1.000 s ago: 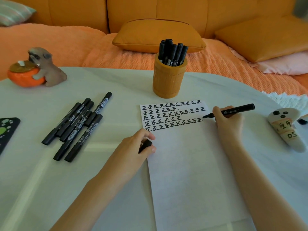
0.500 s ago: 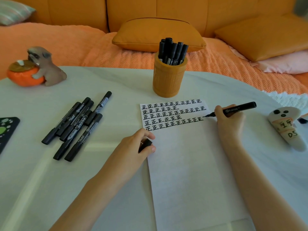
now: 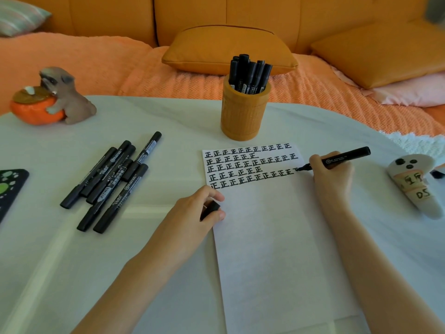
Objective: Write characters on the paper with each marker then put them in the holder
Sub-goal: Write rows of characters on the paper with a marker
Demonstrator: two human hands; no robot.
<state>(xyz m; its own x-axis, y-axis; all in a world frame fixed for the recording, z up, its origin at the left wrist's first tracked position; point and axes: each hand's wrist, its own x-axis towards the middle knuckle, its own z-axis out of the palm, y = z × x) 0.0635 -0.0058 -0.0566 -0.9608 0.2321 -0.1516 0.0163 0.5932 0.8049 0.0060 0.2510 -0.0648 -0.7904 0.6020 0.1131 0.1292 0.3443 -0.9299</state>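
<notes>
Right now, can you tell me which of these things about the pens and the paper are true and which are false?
1. The right hand holds a marker with its tip on the paper. True.
2. The holder is empty. False: several markers stand in it.
3. The left hand holds a black cap. True.
4. The loose markers lie right of the paper. False: they lie left of it.
5. The paper is full of writing. False: only its top rows are.

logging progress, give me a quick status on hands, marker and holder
Right hand writing with marker on paper. Left hand holds cap. Holder unobstructed.
</notes>
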